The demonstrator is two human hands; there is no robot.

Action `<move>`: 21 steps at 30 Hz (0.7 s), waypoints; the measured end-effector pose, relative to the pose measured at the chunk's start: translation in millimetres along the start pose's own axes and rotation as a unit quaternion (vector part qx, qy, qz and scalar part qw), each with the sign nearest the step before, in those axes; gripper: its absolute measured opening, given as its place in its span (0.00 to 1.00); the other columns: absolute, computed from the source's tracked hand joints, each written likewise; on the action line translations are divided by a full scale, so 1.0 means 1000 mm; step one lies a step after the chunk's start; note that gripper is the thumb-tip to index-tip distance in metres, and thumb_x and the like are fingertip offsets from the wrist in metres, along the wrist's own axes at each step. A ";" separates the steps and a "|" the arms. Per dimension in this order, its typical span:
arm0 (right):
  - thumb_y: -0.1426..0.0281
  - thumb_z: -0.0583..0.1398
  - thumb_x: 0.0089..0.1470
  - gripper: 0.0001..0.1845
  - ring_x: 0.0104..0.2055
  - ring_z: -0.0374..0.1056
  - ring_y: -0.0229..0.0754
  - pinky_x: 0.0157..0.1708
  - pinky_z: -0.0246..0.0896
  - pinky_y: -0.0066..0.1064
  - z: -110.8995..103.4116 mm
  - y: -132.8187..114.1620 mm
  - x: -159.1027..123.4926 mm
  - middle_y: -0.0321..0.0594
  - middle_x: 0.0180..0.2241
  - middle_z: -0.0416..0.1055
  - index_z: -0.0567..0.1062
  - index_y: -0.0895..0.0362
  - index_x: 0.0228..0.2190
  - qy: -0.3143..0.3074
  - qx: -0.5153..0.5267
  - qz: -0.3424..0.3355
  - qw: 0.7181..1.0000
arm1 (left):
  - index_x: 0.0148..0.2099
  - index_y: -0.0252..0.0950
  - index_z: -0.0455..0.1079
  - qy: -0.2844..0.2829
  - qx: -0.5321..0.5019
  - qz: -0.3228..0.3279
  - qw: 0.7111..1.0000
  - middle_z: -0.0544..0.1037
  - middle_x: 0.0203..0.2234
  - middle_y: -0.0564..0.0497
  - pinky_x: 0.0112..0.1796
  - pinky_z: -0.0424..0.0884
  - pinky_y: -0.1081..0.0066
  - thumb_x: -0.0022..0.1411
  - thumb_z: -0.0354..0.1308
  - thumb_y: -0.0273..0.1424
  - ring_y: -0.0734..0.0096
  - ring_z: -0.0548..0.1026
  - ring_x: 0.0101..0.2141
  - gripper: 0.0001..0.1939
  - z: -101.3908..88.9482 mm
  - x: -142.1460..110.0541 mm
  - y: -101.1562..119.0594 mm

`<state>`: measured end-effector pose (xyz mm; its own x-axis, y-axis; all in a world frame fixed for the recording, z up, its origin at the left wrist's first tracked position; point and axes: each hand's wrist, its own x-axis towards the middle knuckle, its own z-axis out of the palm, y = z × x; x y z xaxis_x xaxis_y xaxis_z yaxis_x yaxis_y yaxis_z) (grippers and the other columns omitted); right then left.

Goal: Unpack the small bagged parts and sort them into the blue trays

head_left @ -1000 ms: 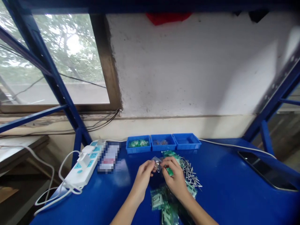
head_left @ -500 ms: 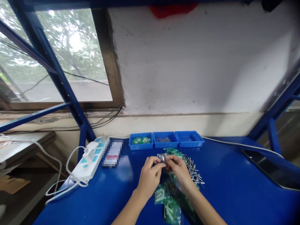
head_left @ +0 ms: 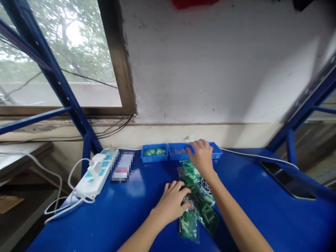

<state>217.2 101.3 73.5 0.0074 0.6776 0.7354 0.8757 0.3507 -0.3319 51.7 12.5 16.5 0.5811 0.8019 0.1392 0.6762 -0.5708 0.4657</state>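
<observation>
My left hand (head_left: 173, 201) reaches over the clear and green plastic packets (head_left: 187, 224) in the middle of the table. Its fingers are apart and bent, at the near packets; whether they touch one is hard to tell. My right hand (head_left: 201, 157) is stretched out at the row of blue bins, fingers loosely spread, with nothing visible in them. It partly covers the middle bin (head_left: 172, 155) and the right bin (head_left: 217, 154). A small blurred pale thing (head_left: 191, 138) shows just above the bins, against the wall. Thin metal pins (head_left: 204, 185) lie partly hidden beside the packets.
The left blue bin (head_left: 154, 159) holds small green and clear packets. A power strip (head_left: 98, 175) with white cables and a pixelated phone (head_left: 123, 166) lie at left. A dark phone (head_left: 287, 180) lies at right. Blue frame posts (head_left: 86, 129) flank the table.
My hands were together over the packets, with a small clear packet between them. Now they are apart: the right has moved forward to the bins and opened, the left has lowered towards the packets.
</observation>
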 end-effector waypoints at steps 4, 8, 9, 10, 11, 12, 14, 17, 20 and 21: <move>0.65 0.57 0.54 0.09 0.45 0.63 0.52 0.44 0.50 0.48 0.038 0.007 -0.042 0.44 0.35 0.74 0.76 0.53 0.35 -0.198 -0.032 0.007 0.980 | 0.49 0.45 0.66 -0.005 -0.013 -0.026 1.000 0.70 0.44 0.51 0.43 0.64 0.58 0.57 0.57 0.30 0.57 0.70 0.43 0.16 -0.002 0.002 -0.009; 0.63 0.55 0.56 0.12 0.44 0.64 0.49 0.41 0.53 0.40 0.041 0.006 -0.067 0.44 0.38 0.72 0.75 0.53 0.38 -0.249 0.016 -0.005 0.968 | 0.47 0.42 0.67 0.004 -0.020 -0.047 0.999 0.70 0.43 0.49 0.40 0.66 0.66 0.58 0.55 0.28 0.60 0.71 0.41 0.14 -0.004 0.003 -0.019; 0.63 0.55 0.56 0.13 0.43 0.63 0.49 0.41 0.54 0.39 0.040 0.005 -0.069 0.44 0.38 0.72 0.75 0.53 0.38 -0.251 0.026 -0.010 0.968 | 0.47 0.41 0.68 0.013 -0.025 -0.052 0.998 0.70 0.43 0.48 0.39 0.66 0.67 0.58 0.54 0.27 0.61 0.72 0.41 0.13 -0.004 0.003 -0.020; 0.63 0.55 0.56 0.13 0.43 0.63 0.49 0.41 0.55 0.38 0.038 0.004 -0.069 0.45 0.38 0.72 0.75 0.54 0.38 -0.248 0.034 -0.013 0.968 | 0.46 0.41 0.68 0.023 -0.031 -0.056 0.998 0.69 0.43 0.48 0.38 0.66 0.69 0.59 0.54 0.27 0.62 0.72 0.40 0.13 -0.004 0.003 -0.022; 0.63 0.55 0.56 0.13 0.43 0.63 0.48 0.41 0.55 0.38 0.038 0.003 -0.068 0.45 0.38 0.72 0.75 0.55 0.38 -0.245 0.039 -0.017 0.969 | 0.46 0.40 0.69 0.033 -0.037 -0.057 0.997 0.70 0.43 0.48 0.38 0.66 0.69 0.59 0.53 0.27 0.63 0.72 0.40 0.12 -0.004 0.003 -0.023; 0.63 0.55 0.56 0.13 0.43 0.64 0.48 0.42 0.56 0.38 0.037 0.002 -0.067 0.45 0.37 0.72 0.75 0.55 0.38 -0.244 0.044 -0.022 0.969 | 0.45 0.40 0.69 0.042 -0.046 -0.058 0.996 0.70 0.42 0.48 0.38 0.66 0.70 0.59 0.53 0.26 0.63 0.73 0.39 0.11 -0.004 0.004 -0.024; 0.63 0.55 0.56 0.14 0.42 0.64 0.48 0.42 0.56 0.38 0.037 0.000 -0.066 0.45 0.37 0.72 0.76 0.56 0.38 -0.246 0.055 -0.031 0.967 | 0.42 0.40 0.71 0.067 -0.069 -0.055 0.994 0.72 0.40 0.49 0.39 0.66 0.70 0.60 0.51 0.26 0.65 0.73 0.38 0.10 -0.006 0.006 -0.026; 0.62 0.54 0.57 0.15 0.43 0.64 0.48 0.43 0.56 0.38 0.034 -0.005 -0.063 0.45 0.37 0.72 0.76 0.56 0.38 -0.244 0.081 -0.036 0.966 | 0.36 0.39 0.72 0.138 -0.109 -0.057 0.983 0.73 0.34 0.50 0.38 0.66 0.71 0.61 0.49 0.26 0.68 0.72 0.34 0.10 -0.011 0.008 -0.031; 0.61 0.52 0.59 0.16 0.43 0.64 0.48 0.44 0.55 0.39 0.027 -0.011 -0.061 0.45 0.37 0.73 0.75 0.56 0.38 -0.228 0.113 -0.031 0.966 | 0.33 0.39 0.71 0.201 -0.168 -0.084 0.961 0.74 0.27 0.52 0.33 0.66 0.72 0.61 0.49 0.29 0.70 0.72 0.29 0.10 -0.017 0.010 -0.036; 0.61 0.51 0.59 0.17 0.42 0.64 0.47 0.44 0.55 0.39 0.025 -0.013 -0.060 0.45 0.37 0.73 0.75 0.56 0.38 -0.226 0.125 -0.027 0.966 | 0.33 0.38 0.71 0.213 -0.204 -0.098 0.950 0.74 0.25 0.52 0.32 0.67 0.73 0.61 0.49 0.31 0.70 0.72 0.28 0.09 -0.019 0.010 -0.038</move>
<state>193.2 71.8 19.2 -0.2957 0.8476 0.4407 0.7253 0.4994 -0.4738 23.4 46.0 16.3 0.1669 0.9341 0.3156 0.4698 -0.3568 0.8075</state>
